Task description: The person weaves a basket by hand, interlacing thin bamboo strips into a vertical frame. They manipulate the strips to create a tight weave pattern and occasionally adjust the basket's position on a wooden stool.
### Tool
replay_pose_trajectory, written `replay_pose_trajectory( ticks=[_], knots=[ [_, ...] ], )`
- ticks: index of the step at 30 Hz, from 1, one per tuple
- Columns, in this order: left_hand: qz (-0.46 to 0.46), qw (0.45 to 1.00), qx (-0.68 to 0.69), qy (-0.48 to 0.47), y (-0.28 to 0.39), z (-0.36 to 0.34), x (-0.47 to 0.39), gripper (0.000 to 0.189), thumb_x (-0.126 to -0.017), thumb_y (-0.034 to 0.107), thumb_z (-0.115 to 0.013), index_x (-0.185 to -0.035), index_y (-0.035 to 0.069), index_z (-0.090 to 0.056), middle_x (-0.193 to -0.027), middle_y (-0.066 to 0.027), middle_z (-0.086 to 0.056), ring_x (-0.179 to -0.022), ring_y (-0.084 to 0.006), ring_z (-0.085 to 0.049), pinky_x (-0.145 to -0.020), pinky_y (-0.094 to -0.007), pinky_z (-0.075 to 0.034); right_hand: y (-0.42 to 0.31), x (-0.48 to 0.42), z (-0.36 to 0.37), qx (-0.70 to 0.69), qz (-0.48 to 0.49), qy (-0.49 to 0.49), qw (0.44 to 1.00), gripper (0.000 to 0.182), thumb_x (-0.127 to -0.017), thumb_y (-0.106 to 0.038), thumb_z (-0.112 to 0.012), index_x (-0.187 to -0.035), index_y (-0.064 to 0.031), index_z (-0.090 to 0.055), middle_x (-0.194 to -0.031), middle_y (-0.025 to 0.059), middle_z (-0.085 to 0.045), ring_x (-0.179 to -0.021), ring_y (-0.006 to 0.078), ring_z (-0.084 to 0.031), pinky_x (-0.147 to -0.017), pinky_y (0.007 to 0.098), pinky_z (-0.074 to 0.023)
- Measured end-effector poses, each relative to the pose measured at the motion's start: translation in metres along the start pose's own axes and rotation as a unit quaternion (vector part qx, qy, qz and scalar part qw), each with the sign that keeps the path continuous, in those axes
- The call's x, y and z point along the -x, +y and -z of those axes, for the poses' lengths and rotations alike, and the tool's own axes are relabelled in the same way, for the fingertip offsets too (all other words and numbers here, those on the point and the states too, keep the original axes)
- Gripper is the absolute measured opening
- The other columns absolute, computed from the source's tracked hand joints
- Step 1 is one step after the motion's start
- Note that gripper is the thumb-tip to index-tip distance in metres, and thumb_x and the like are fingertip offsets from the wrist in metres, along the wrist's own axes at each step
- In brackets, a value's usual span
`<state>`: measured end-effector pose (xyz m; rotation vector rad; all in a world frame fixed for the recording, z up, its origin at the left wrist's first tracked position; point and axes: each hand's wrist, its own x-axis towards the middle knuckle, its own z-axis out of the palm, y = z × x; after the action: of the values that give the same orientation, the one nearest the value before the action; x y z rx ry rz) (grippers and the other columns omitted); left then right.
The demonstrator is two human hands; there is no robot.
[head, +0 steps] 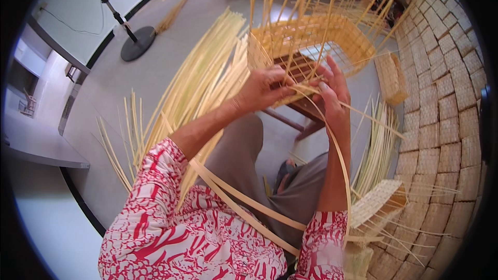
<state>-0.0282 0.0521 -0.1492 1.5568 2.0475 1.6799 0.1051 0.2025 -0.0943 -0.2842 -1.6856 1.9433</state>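
Note:
A half-woven basket of bamboo-like strips rests on a dark wooden stool, its uprights pointing away from me. At its near edge my left hand pinches the woven rim between thumb and fingers. My right hand is at the same edge, thumb and forefinger closed on a thin strip, the other fingers raised. From between the hands a long pale strip curves down past my right forearm. Two wider strips cross my lap. The fingertips partly hide the weave.
A large bundle of strips lies at my left, a smaller one at my right. Stacked woven baskets form a wall on the right, with an unfinished basket before it. A fan's round base stands on the floor at upper left.

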Motion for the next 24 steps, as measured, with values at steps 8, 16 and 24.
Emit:
replay_pose_trajectory(
  ticks=[8,16,24],
  knots=[
    [-0.014,0.999,-0.028,0.031,0.006,-0.001,-0.008,0.013,-0.088,0.012,-0.078,-0.095,0.002,-0.073,-0.080,-0.0046,-0.064,-0.067,-0.0097,-0.060,-0.061,-0.0259,-0.048,0.020,-0.001,0.019,-0.014,0.087,0.086,0.992,0.018,-0.105,-0.018,-0.056,-0.102,-0.0006,-0.060,-0.100,0.0099,-0.069,-0.084,0.0124,-0.063,-0.079,0.0264,-0.0514],
    [0.040,0.999,-0.014,0.012,0.009,0.001,-0.012,0.016,-0.090,0.015,-0.076,-0.093,0.000,-0.072,-0.078,-0.0037,-0.064,-0.065,-0.0073,-0.059,-0.059,-0.0248,-0.048,0.026,0.009,0.035,-0.319,-0.076,0.168,0.930,0.019,-0.106,-0.017,-0.049,-0.101,-0.0012,-0.058,-0.104,0.0154,-0.066,-0.099,0.0286,-0.066,-0.092,0.0418,-0.0568],
    [0.105,0.992,-0.022,-0.071,0.015,0.013,-0.019,0.026,-0.084,0.017,-0.083,-0.102,0.002,-0.071,-0.069,-0.0023,-0.067,-0.062,-0.0064,-0.067,-0.055,-0.0225,-0.053,0.030,0.019,0.032,-0.207,0.006,0.087,0.974,0.027,-0.100,-0.026,-0.063,-0.114,-0.0026,-0.060,-0.110,0.0105,-0.064,-0.104,0.0244,-0.063,-0.092,0.0362,-0.0530]
  ],
)
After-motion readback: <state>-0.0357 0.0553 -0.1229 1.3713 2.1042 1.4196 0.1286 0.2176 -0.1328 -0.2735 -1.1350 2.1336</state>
